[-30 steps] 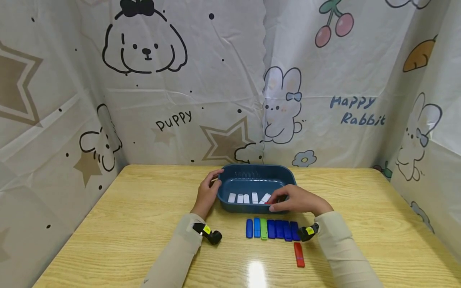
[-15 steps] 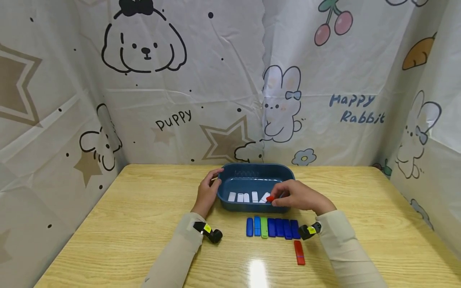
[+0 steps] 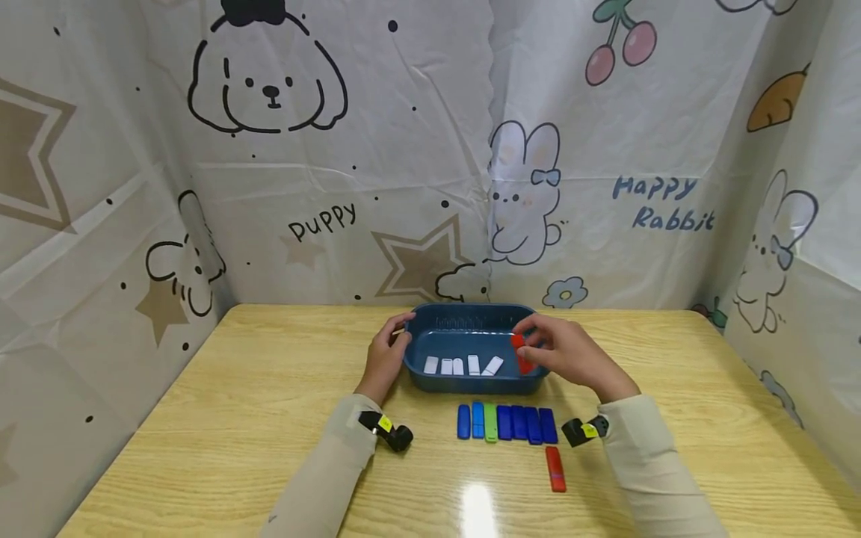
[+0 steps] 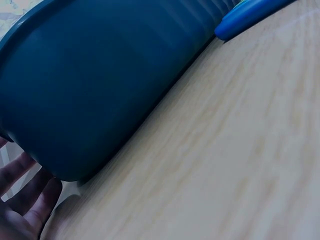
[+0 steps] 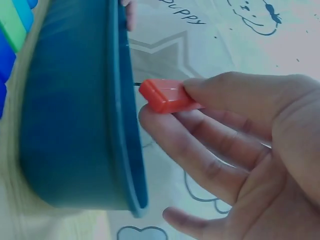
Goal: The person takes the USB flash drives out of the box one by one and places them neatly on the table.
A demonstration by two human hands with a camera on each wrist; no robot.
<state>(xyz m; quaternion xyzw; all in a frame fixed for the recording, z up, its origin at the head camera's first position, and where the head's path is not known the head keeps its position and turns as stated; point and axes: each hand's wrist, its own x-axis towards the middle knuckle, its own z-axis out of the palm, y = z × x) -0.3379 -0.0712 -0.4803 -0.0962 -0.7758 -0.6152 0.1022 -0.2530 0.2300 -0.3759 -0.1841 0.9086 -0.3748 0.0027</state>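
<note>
Red stick (image 3: 555,469): one is lying nearest.
Blue sticks (image 3: 519,424): six are lying beyond, flanking one green stick (image 3: 491,424).
Bin (image 3: 464,385): five white sticks (image 3: 458,367) are resting inside.
Left hand (image 3: 384,359): touching the bin, fingers apart.
Right hand (image 3: 568,353): pinching one red piece (image 5: 167,96) over it, more red (image 3: 525,367) showing below.

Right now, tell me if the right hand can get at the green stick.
Probably not with its fingers busy: the right hand is pinching a red stick by the tub. Otherwise the way looks free; the green stick lies uncovered between blue sticks.
</note>
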